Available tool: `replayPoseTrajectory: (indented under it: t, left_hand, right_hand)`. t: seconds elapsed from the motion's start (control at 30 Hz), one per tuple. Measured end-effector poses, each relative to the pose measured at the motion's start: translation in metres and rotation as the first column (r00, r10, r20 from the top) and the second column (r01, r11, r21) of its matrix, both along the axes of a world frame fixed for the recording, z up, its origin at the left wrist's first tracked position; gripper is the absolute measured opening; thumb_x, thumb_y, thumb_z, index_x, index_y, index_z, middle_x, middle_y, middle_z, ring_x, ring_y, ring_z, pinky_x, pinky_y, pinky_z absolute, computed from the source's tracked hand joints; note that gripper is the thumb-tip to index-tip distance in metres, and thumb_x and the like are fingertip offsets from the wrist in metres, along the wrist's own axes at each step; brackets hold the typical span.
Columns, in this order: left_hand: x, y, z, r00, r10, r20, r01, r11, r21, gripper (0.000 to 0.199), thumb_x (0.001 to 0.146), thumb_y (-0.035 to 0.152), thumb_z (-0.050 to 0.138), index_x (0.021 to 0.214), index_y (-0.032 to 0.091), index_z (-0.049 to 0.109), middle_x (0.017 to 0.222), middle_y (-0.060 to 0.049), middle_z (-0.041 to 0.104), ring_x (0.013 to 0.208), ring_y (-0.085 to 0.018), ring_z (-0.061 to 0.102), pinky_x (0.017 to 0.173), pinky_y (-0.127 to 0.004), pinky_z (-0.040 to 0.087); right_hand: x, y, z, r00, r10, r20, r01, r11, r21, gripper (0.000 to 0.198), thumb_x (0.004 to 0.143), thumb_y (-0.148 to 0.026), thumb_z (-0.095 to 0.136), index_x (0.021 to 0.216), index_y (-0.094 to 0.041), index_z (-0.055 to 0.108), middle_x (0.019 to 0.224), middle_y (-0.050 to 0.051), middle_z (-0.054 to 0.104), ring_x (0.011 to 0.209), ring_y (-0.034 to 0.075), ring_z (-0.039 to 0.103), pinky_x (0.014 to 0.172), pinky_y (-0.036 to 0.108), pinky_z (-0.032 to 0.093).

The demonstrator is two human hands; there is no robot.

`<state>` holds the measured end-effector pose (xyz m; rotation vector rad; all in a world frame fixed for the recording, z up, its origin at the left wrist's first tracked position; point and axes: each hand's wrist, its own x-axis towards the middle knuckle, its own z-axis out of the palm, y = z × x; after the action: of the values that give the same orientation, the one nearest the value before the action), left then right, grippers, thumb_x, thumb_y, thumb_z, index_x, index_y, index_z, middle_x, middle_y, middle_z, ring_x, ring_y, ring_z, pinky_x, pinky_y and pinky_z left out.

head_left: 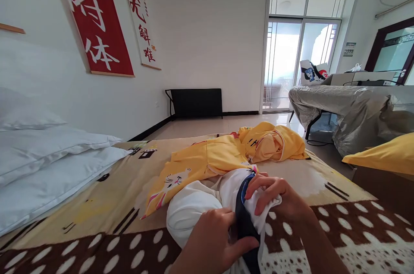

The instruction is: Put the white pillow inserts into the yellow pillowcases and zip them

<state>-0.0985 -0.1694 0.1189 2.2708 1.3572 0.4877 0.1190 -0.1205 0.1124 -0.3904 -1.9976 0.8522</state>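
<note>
White garment (194, 205) — bunched, rumpled; dark-blue band (246, 235) showing; lying on patterned bedspread (110, 194).

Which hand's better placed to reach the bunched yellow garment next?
Probably the right hand: it sits farther forward, nearer the bunched yellow garment. The left hand is farther back, at the dark band on the white cloth.

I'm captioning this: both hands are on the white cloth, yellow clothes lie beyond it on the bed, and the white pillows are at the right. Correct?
Not quite: the head view shows the white pillows at the left, not the right. The left hand and right hand are on the white cloth, and yellow clothes lie beyond it on the bed.
</note>
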Motion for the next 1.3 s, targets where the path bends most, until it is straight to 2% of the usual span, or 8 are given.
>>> replayPoseTrajectory:
  t: [0.07,0.23,0.4,0.73,0.97,1.07,1.17,1.3]
  left_hand:
    - [0.003,0.006,-0.003,0.999,0.041,0.013,-0.040,0.998,-0.055,0.045,0.072,0.062,0.059,0.067,0.017,0.058,0.071,-0.004,0.061,0.066,-0.017,0.047,0.060,-0.028,0.026]
    - [-0.002,0.025,-0.006,0.927,0.101,0.361,-0.044,0.985,-0.164,0.053,0.085,0.060,0.031,0.066,0.016,0.055,0.060,0.001,0.045,0.063,-0.015,0.041,0.063,-0.027,0.030]
    - [0.003,0.035,-0.016,0.862,0.066,0.503,0.100,0.950,-0.296,0.047,0.076,0.062,0.050,0.068,0.015,0.049,0.066,0.002,0.042,0.067,-0.013,0.035,0.062,-0.025,0.029]
    - [-0.007,0.041,-0.017,0.739,0.170,0.652,0.168,0.891,-0.422,0.053,0.062,0.064,0.066,0.070,0.015,0.048,0.062,0.004,0.040,0.057,-0.009,0.030,0.052,-0.023,0.019]
    - [-0.002,0.031,-0.014,0.924,0.051,0.378,0.049,0.967,-0.249,0.049,0.079,0.060,0.049,0.058,0.018,0.036,0.059,0.004,0.031,0.060,-0.011,0.027,0.056,-0.026,0.021]
    - [0.004,0.028,-0.016,0.966,0.091,0.243,-0.070,0.993,-0.095,0.044,0.083,0.051,0.044,0.056,0.018,0.037,0.057,0.002,0.038,0.059,-0.012,0.031,0.057,-0.027,0.022]
    - [0.006,0.029,-0.018,0.959,0.149,0.241,-0.156,0.988,0.009,0.035,0.082,0.044,0.048,0.060,0.017,0.047,0.059,0.000,0.049,0.059,-0.014,0.038,0.058,-0.027,0.024]
    - [-0.011,0.028,-0.007,0.801,0.262,0.537,-0.318,0.948,0.011,0.038,0.076,0.049,0.053,0.056,0.018,0.044,0.054,0.001,0.041,0.055,-0.013,0.035,0.055,-0.027,0.027]
  right_hand:
    - [-0.003,0.010,-0.011,0.993,0.082,-0.090,-0.085,0.996,-0.030,0.037,0.077,-0.053,0.064,0.061,-0.021,0.073,0.067,0.006,0.067,0.069,0.016,0.059,0.076,0.031,0.044]
    - [-0.011,0.018,-0.028,0.947,0.111,-0.300,-0.162,0.975,-0.151,0.047,0.067,-0.061,0.066,0.043,-0.021,0.059,0.045,0.002,0.051,0.055,0.014,0.047,0.060,0.027,0.040]
    - [-0.023,0.005,-0.015,0.961,0.246,-0.128,-0.259,0.961,-0.100,0.043,0.076,-0.055,0.063,0.049,-0.021,0.067,0.054,0.004,0.058,0.062,0.013,0.052,0.070,0.028,0.042]
    - [0.012,0.001,-0.008,0.989,0.145,0.007,-0.142,0.980,-0.142,0.025,0.071,-0.047,0.072,0.064,-0.024,0.077,0.060,0.002,0.055,0.059,0.010,0.049,0.063,0.025,0.039]
    - [0.016,-0.001,0.000,0.997,0.071,0.000,-0.070,0.990,-0.123,0.031,0.068,-0.053,0.072,0.064,-0.023,0.077,0.066,0.003,0.056,0.069,0.013,0.053,0.068,0.026,0.042]
    - [0.006,0.004,-0.003,0.997,0.022,-0.074,-0.027,0.998,-0.065,0.025,0.068,-0.049,0.075,0.065,-0.024,0.077,0.088,0.006,0.063,0.080,0.015,0.057,0.073,0.027,0.043]
    - [-0.015,0.007,-0.009,0.991,-0.094,-0.093,0.089,0.995,-0.054,0.020,0.073,-0.044,0.072,0.074,-0.024,0.077,0.110,0.007,0.064,0.096,0.019,0.059,0.085,0.031,0.043]
    - [-0.044,0.005,-0.017,0.923,-0.365,-0.125,0.372,0.927,0.039,0.030,0.087,-0.042,0.054,0.082,-0.021,0.074,0.086,0.006,0.070,0.087,0.019,0.060,0.092,0.036,0.039]
